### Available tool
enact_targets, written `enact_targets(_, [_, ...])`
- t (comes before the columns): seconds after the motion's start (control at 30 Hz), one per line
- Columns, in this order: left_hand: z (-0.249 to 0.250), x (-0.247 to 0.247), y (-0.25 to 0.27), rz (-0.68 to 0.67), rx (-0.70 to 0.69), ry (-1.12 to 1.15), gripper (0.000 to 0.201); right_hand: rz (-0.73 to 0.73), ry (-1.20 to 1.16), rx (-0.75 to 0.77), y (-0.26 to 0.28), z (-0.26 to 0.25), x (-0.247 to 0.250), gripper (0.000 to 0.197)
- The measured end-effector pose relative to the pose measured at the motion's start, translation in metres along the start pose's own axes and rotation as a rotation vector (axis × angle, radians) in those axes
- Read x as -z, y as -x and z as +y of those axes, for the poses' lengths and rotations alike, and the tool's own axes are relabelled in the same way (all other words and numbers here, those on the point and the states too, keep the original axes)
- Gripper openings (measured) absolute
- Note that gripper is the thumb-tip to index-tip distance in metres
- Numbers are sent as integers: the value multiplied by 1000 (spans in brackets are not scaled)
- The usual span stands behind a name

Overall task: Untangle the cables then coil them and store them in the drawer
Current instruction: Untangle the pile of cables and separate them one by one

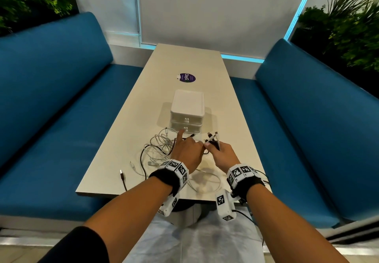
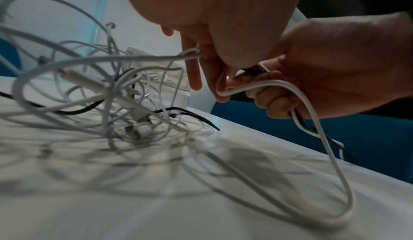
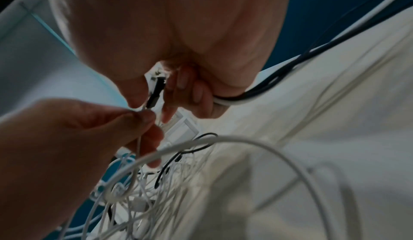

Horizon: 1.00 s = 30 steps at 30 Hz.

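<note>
Blue benches flank my surface [image 1: 131, 139]; still untangling: right hand [image 1: 222, 154] grips gathered cable ends [image 1: 213, 136], left hand [image 1: 187, 152] pinches a white cable [image 3: 139, 137], to pull free next.

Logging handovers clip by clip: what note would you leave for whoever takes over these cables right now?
Right hand grips a bunch of cable ends.
Left hand pinches a thin white cable beside that bunch.
The tangle of cables lies on the table in front of the drawer unit, both drawers closed.
Done: some ends gathered.
Left: untangling, coiling, storing.
</note>
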<state>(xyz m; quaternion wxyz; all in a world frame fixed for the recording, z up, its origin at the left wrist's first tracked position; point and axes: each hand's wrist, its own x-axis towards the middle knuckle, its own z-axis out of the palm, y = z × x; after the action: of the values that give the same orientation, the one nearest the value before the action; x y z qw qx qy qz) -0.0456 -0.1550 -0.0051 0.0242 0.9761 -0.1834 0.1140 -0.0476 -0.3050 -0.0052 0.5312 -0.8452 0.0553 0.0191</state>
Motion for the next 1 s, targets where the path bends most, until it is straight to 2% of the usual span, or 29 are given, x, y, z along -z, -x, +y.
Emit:
enact_targets(0.1, [7,-1,1,-59,-16,63,23,-18,58,75,1,-1,-3,16])
enact_targets(0.17, [10,-6,6,-91,-18,125,25,22,69,49,-4,2,-4,16])
enact_targets(0.37, [17,-1,17,-164,-57,45,25,168,35,-45,-4,4,-1,24])
enact_targets(0.5, [27,2,18,-173,-117,-7,23,73,-79,-53,2,3,-3,21])
enact_targets(0.67, [30,-5,20,-219,-146,-27,21,-17,-96,-105,2,11,1,18])
enact_targets(0.83, [26,-1,20,-234,-147,-51,24,-35,178,-39,7,5,5,31])
enact_targets(0.9, [24,4,19,-231,-140,-31,23,-11,292,-68,4,10,10,37])
enact_targets(1.0, [19,8,17,-302,-127,34,23,61,390,-150,2,16,27,39])
